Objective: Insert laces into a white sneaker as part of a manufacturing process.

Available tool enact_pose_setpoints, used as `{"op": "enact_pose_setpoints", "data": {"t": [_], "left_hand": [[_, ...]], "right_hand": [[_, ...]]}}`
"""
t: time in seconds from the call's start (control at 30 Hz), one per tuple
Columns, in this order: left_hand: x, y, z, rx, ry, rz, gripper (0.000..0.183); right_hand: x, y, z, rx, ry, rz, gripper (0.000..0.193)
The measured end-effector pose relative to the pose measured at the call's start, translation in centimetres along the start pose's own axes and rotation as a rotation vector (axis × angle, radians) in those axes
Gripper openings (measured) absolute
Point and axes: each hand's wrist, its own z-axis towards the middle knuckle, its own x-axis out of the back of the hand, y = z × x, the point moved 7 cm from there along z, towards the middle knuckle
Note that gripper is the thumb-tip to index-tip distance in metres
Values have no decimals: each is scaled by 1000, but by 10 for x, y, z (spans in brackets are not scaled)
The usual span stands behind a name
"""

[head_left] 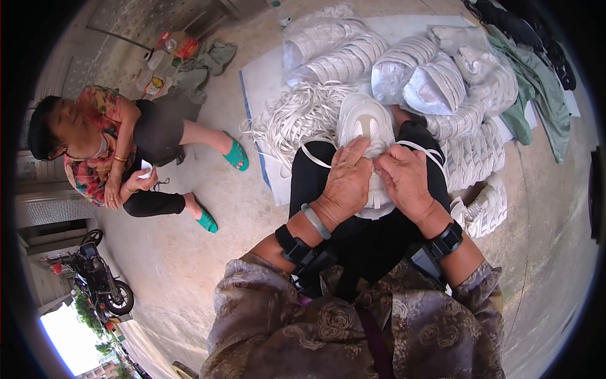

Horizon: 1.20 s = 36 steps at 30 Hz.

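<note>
A white sneaker (364, 115) rests on my lap, toe pointing away from me. My left hand (346, 175) grips the sneaker's left side, with its fingers bent over the upper near the eyelets. From the other side, my right hand (405, 179) pinches at the lacing area; its thumb and forefinger are closed on what looks like the white shoelace (421, 149). Another stretch of lace loops out left of the sneaker over my knee. Both hands cover the middle of the sneaker, so the fingertips' exact hold is partly hidden.
A heap of loose white shoelaces (302, 117) lies on a white sheet (255, 82) beyond my left knee. Bagged rows of white shoes (341, 54) and more white sneakers (486, 205) lie ahead and right. A seated person (104, 145) in green slippers is at left, near a motorcycle (101, 278).
</note>
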Motion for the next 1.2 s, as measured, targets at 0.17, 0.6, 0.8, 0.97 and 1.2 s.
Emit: {"op": "enact_pose_setpoints", "data": {"t": [0.17, 0.6, 0.8, 0.97, 1.2], "left_hand": [[20, -11, -8, 96, 93, -160, 17], [14, -10, 13, 17, 36, 282, 23], [16, 2, 22, -167, 6, 416, 23], [28, -4, 28, -58, -134, 340, 24], [74, -39, 32, 499, -42, -948, 17]], "right_hand": [[18, -2, -13, 29, -59, -173, 12], [85, 63, -65, -210, -90, -136, 13], [43, 10, -14, 50, -25, 38, 31], [23, 3, 4, -6, -56, -67, 23], [22, -2, 10, 11, -41, -99, 19]]}}
